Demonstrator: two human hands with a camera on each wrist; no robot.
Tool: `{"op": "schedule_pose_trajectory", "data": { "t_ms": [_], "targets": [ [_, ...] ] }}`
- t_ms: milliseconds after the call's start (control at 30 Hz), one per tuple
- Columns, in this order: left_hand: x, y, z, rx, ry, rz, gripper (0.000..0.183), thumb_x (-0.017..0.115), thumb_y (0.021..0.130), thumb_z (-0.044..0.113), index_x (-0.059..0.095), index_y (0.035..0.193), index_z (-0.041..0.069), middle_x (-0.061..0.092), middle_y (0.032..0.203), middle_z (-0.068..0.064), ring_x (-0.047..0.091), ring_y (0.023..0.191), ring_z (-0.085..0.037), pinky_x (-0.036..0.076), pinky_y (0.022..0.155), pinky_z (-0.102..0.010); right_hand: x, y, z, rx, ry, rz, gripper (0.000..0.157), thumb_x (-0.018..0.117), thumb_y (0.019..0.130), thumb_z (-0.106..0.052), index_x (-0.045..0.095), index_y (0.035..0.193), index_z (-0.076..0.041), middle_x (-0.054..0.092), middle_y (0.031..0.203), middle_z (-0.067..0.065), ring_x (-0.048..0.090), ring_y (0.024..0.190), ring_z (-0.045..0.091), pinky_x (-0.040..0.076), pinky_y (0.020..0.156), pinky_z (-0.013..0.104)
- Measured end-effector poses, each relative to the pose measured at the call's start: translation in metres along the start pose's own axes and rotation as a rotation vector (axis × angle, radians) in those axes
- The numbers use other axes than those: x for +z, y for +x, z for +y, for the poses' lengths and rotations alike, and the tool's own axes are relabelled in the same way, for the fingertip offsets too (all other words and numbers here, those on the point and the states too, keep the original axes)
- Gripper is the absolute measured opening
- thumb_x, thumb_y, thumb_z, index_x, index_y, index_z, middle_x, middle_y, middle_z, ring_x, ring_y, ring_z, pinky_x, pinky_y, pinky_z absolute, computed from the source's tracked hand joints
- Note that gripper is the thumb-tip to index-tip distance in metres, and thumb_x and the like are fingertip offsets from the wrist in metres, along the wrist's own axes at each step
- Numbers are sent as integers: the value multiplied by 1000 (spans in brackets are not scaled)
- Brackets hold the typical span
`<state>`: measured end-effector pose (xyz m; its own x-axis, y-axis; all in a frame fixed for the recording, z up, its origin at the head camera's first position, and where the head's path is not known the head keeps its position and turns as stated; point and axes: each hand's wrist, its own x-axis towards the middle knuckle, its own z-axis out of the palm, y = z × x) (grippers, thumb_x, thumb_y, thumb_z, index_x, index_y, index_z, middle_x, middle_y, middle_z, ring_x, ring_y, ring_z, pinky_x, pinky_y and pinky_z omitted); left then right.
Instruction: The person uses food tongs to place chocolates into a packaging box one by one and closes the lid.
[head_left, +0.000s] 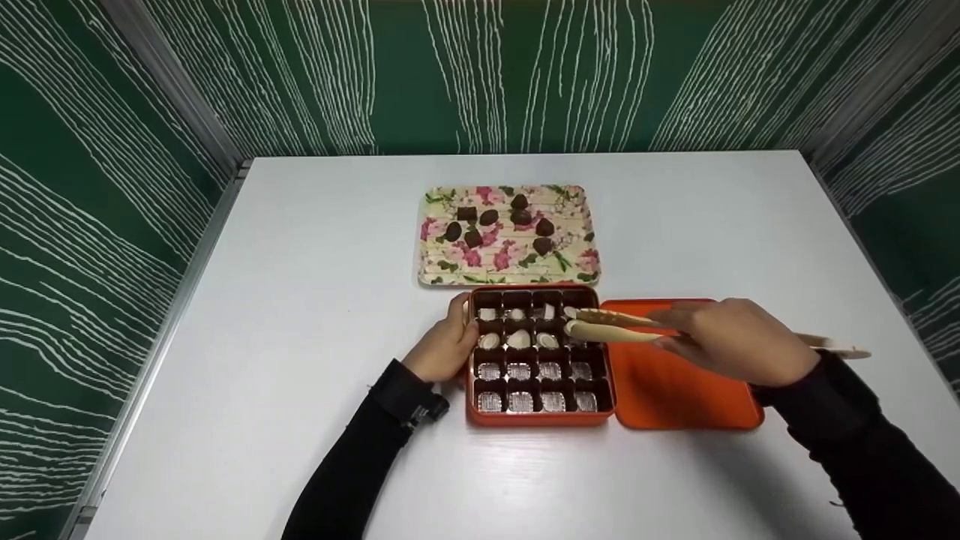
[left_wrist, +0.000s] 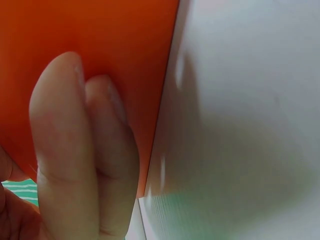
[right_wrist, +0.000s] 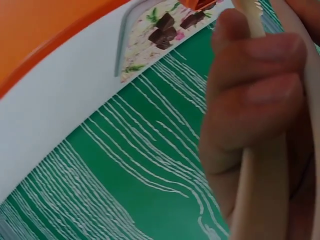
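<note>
1. Far left, a green panel [head_left: 60, 202] with white streaks stands along the side of the white desk [head_left: 225, 375]; similar panels rise behind the desk and at its right.
2. A black sleeve [head_left: 337, 465] reaches in over the near edge of the desk, with a dark strap [head_left: 424, 405] at the wrist.
3. The left hand [head_left: 439, 349] grips the left side of the orange chocolate box, thumb at the rim; in the left wrist view two fingers lie along the orange wall.
4. The chocolate box [head_left: 536, 421] sits upright at mid-desk, its dark insert divided into four rows of four. White chocolates [head_left: 519, 340] fill cups in the two far rows; the two near rows show clear ridged bottoms.
5. Just beyond the box lies a floral tray [head_left: 540, 274] carrying dark chocolates [head_left: 489, 217], some square, some rounded, grouped towards its far half.
6. Pale tongs [head_left: 615, 332] come in from the right, tips at the box's far right corner beside a white piece. They partly hide the right-hand cups; whether they pinch that piece cannot be told.
7. The orange lid [head_left: 660, 397] lies flat just right of the box, its far right part covered by hand and tongs.
8. The right hand [head_left: 731, 341], fingers curled, grips the tongs above the lid; their rear ends are blurred.
</note>
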<state>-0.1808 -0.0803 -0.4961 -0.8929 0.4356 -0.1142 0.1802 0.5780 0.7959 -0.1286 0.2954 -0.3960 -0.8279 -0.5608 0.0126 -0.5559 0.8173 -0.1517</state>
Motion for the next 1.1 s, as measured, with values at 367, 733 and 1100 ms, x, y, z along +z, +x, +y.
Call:
{"op": "schedule_pose_trajectory", "data": {
  "t_ms": [367,733,1100],
  "targets": [
    [1,0,1,-7,-16,-3,52,37,110,23,20,158,10,67,115,-32,69,76,-31,58,74,-45,-26,21,-23,-44,-151,-83,17,83,86,-23,75,96,-12,60,72,-3,45,51,10,43,49,34],
    [1,2,1,-18,29,-1,57,37,110,23,16,160,5,67,119,-32,70,82,-31,57,81,-47,-38,57,-23,-57,-199,-190,18,85,83,-21,80,99,-14,58,69,-2,54,55,18,51,53,40],
    [0,-1,2,-21,0,-4,56,38,110,24,17,160,9,65,124,-33,70,88,-34,57,82,-48,-46,69,-18,-42,-157,-294,23,84,85,-23,80,105,-13,67,82,-1,57,62,17,52,57,41]
  ]
}}
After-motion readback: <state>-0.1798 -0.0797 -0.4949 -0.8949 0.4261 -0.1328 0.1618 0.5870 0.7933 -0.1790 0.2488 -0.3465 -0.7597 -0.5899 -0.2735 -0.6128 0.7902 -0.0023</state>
